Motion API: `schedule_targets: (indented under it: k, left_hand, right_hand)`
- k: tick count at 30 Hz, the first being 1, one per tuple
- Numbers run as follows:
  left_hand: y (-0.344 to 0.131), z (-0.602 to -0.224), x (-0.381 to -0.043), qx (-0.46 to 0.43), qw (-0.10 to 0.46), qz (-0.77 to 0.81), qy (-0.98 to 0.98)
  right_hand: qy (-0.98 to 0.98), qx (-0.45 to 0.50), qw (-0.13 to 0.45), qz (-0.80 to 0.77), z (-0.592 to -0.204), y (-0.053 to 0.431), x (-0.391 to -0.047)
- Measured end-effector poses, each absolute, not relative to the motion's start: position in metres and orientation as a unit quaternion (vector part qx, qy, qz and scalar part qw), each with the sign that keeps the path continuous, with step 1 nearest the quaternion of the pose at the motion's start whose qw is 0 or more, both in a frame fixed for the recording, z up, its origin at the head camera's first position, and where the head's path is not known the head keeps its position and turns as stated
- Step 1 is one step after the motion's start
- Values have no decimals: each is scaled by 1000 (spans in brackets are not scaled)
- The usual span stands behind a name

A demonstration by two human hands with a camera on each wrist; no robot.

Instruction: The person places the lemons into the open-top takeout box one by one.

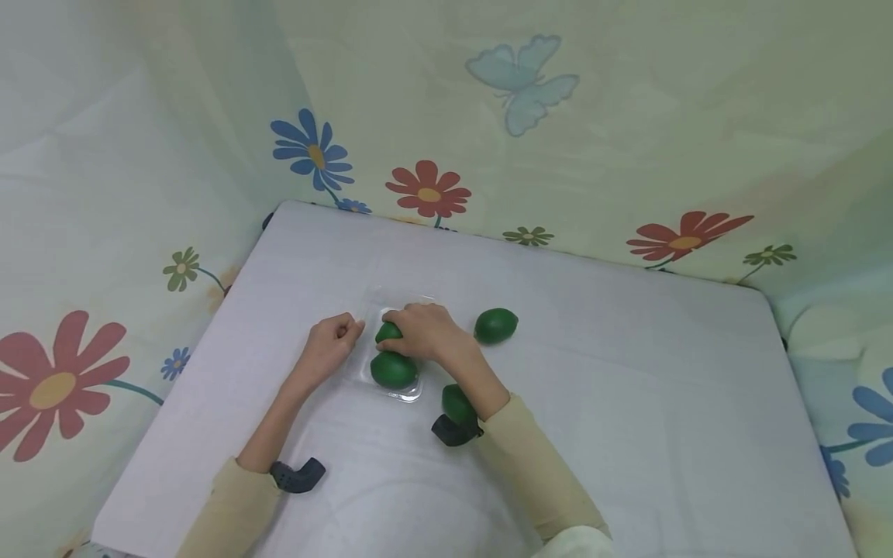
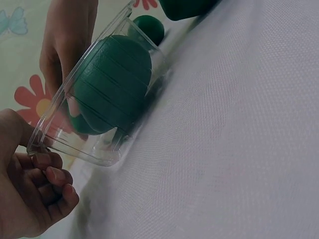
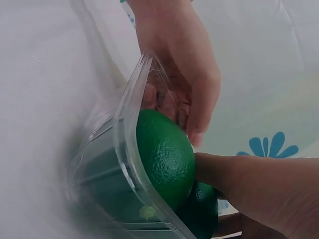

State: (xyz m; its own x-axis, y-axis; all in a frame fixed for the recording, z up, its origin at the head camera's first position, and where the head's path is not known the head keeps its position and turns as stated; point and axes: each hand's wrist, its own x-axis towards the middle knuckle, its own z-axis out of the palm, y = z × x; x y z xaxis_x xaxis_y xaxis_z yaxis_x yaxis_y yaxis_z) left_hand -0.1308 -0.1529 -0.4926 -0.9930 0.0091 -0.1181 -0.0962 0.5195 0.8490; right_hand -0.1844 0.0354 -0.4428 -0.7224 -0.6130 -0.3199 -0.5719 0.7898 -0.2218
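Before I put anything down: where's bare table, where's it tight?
Bare: the table right of the far loose green fruit; also from the left hand to the back-left corner. Crowded: the clear tray, two green fruits there, right hand gripping one; fourth fruit at its near right.

From above the near side, the head view looks forward and down over the white rectangular worktop (image 1: 663, 403), both far corners included. The left and right wrist views, tilted, low and close, share one clear plastic tray (image 2: 105, 161) from opposite sides.
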Motion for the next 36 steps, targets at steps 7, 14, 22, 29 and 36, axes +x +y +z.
schedule_targets:
  k: [7,14,22,29,36]
  left_hand:
    - [-153,-493,-131,-24,53,474,878]
    - [-154,-492,-129,-18,48,483,874]
    - [-154,-493,-129,-14,43,482,875]
    - [-155,-494,-129,-13,40,478,877]
    - [-155,-495,-130,-15,42,479,877]
  right_hand:
    - [927,-317,188,-75,-442,40,-182]
    - [929,-337,126,-88,-439,53,-173]
    - [922,-369,42,-113,-424,74,-151]
    - [907,-400,-52,-123,-408,103,-119]
    - [905,-392,-110,-124,-398,143,-88]
